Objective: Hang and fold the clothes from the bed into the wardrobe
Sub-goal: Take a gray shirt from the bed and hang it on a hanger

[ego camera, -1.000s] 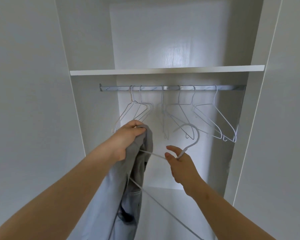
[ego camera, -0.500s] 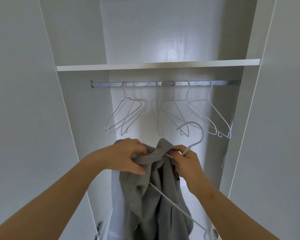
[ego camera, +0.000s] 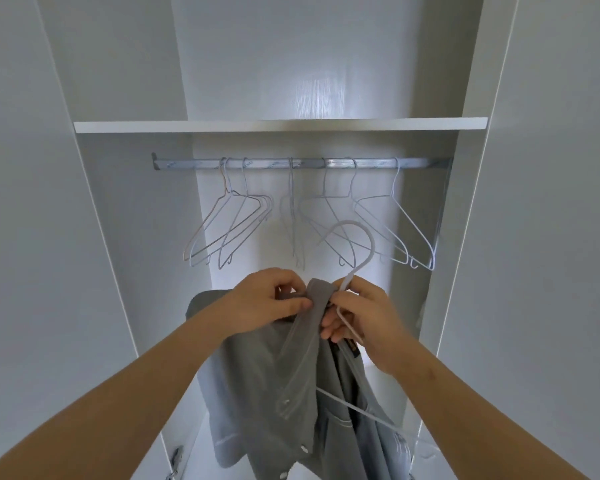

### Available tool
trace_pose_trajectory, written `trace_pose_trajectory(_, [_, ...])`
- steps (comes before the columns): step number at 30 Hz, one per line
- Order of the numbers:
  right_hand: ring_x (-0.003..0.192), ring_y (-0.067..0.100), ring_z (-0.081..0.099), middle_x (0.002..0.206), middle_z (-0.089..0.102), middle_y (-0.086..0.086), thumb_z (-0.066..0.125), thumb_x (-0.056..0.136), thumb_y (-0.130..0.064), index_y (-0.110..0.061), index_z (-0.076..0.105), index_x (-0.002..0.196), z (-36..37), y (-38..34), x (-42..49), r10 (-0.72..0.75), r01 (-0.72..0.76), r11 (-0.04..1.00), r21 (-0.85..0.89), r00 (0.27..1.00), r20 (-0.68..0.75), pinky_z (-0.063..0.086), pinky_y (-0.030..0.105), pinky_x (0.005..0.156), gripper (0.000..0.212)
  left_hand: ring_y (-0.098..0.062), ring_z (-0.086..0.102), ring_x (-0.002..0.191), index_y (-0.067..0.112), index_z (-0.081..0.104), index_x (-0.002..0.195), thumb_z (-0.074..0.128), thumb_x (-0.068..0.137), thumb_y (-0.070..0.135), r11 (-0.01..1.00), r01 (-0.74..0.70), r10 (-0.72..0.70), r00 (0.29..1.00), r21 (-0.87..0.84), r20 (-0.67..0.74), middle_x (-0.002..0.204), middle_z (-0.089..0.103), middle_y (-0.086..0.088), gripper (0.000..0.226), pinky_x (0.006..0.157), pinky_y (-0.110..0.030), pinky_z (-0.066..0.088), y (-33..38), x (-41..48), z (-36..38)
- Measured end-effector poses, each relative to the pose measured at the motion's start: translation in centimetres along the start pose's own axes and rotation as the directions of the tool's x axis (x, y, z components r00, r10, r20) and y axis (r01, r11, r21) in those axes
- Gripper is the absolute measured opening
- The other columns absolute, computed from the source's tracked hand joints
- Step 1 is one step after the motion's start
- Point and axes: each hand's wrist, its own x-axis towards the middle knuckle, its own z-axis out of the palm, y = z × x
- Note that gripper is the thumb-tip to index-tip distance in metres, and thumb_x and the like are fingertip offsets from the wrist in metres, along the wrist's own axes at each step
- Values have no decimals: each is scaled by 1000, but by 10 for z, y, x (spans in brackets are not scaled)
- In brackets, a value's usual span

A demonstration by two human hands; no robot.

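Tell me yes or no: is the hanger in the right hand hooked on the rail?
No, the hanger in the right hand has its hook free in the air, below the rail.

A metal rail [ego camera: 302, 163] under the shelf [ego camera: 278, 126] carries several empty wire hangers [ego camera: 292, 202]

Below the silver rail [ego camera: 413, 163] I see a plain grey shirt [ego camera: 274, 393] with pale buttons [ego camera: 304, 448] and a white wire hanger [ego camera: 361, 233], more white hangers [ego camera: 395, 216] on the rail, and white wardrobe walls [ego camera: 326, 64] behind.
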Motion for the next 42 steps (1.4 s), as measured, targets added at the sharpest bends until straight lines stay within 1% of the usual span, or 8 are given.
trace_pose_trajectory(5, [64,26,68,69,67,17,45,87,-15,-9,71,71,-12,-2,1,82,-109,979,175,985,151,55,29,58,31,4,52,76,44,55,73,72,76,37,1000,-24,23,997,14,77,80,55,17,18,67,-7,38,10,0,-5])
trace_pose_trajectory(11, [66,20,67,74,64,14,36,88,-4,-14,73,69,-12,0,5,140,-157,986,57,963,231,58,28,65,43,6,54,60,37,59,63,70,77,36,999,-30,31,999,-9,40,59,58,25,18,59,-6,41,16,-8,-11])
trace_pose_trajectory(16, [79,20,70,88,73,8,50,89,-4,-26,64,102,-13,11,6,305,-203,940,-275,861,408,56,25,70,29,0,55,58,38,60,81,72,77,26,993,-29,20,997,-118,-80,61,60,15,17,59,-13,45,12,-19,-25])
trace_pose_trajectory(21, [86,16,63,106,66,10,58,91,-17,-18,56,125,4,24,7,504,-134,685,-716,797,333,53,26,84,34,0,59,64,42,65,78,73,76,16,981,-63,38,990,-184,-138,72,67,5,27,60,-8,46,13,-31,-39])
trace_pose_trajectory(30, [95,12,60,118,61,-1,53,95,-23,-29,54,125,15,25,0,613,-143,667,-731,662,430,50,25,89,31,-4,61,62,25,69,65,72,73,0,957,-49,-9,980,-285,-199,63,68,8,26,64,-14,49,0,-49,-78])
trace_pose_trajectory(35, [104,14,59,125,60,-1,58,91,-19,-32,43,132,27,38,0,592,-105,679,-726,663,458,49,28,91,45,2,60,60,16,67,69,68,74,-6,949,-54,-33,963,-312,-268,61,67,12,22,62,-9,47,-5,-52,-81])
trace_pose_trajectory(39, [93,8,58,102,61,-15,64,87,-29,-34,48,117,37,50,-2,552,-110,719,-686,690,468,48,24,83,35,4,60,59,14,65,70,65,76,-7,924,-85,-51,939,-374,-339,60,66,13,22,61,-9,47,-4,-50,-84])
trace_pose_trajectory(42, [93,16,61,107,64,1,61,87,-33,-20,60,109,45,58,-3,477,-42,701,-712,770,424,50,21,75,26,1,60,62,12,65,72,63,77,-5,921,-95,-43,939,-377,-342,62,67,11,18,65,-12,49,-1,-46,-81])
